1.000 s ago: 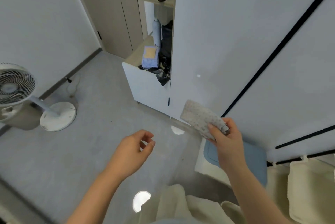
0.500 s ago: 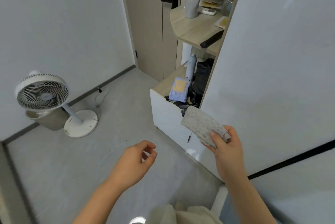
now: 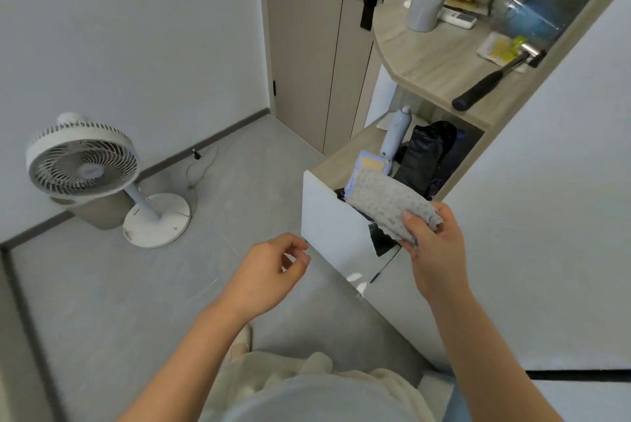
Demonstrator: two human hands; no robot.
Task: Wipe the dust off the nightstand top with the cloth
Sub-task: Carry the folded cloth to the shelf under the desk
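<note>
My right hand (image 3: 435, 251) grips a folded grey speckled cloth (image 3: 386, 203), held in the air in front of a white cabinet. The cloth sticks out up and to the left from my fingers. My left hand (image 3: 269, 271) hovers lower and to the left over the floor, holding nothing, its fingers loosely curled and slightly apart. No nightstand top shows clearly in this view.
A white cabinet (image 3: 331, 227) has a low wooden shelf with a blue bottle (image 3: 396, 135) and black bags (image 3: 426, 155). A hammer (image 3: 491, 80) and a grey cup (image 3: 426, 2) lie on the upper wooden shelf. A white standing fan (image 3: 85, 165) stands left by the wall; a door (image 3: 314, 46) is behind.
The view has swung upward and left, bringing the door, the shelves and the fan into sight. Both hands keep much the same pose, the right still gripping the cloth.
</note>
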